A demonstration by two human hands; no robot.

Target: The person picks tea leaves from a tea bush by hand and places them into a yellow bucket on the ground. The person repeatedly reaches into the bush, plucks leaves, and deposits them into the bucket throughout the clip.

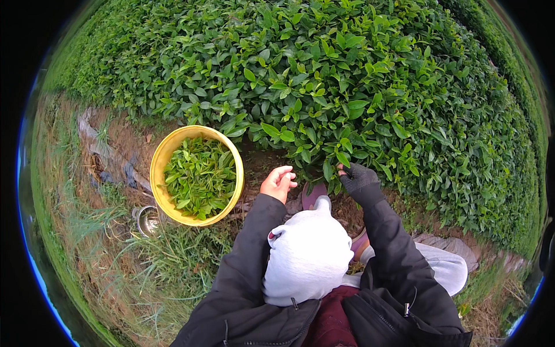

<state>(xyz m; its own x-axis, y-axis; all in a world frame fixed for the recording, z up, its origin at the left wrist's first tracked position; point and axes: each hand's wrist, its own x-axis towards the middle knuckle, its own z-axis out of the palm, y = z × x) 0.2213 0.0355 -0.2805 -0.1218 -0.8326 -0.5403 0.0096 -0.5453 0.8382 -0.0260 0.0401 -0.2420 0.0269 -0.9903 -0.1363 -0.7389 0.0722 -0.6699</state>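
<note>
My left hand (279,184) is bare and loosely curled in front of the bush, its fingers a little apart. I see nothing in it. My right hand (359,180) wears a dark fingerless glove with a dotted surface. Its bare fingertips are close together at a bright green tea shoot (343,159) on the lower front of the tea bush (303,95). Whether they grip the shoot is hard to tell. To the left of my left hand stands a yellow bucket (239,191), partly filled with loose picked tea leaves (199,178).
A shiny metal bowl (148,220) sits in the grass (182,260) beside the bucket. Torn plastic sheeting (104,152) lies on the soil at left. My light grey trouser knee (308,260) rises between my arms, with a purple shoe (314,194) just under the bush.
</note>
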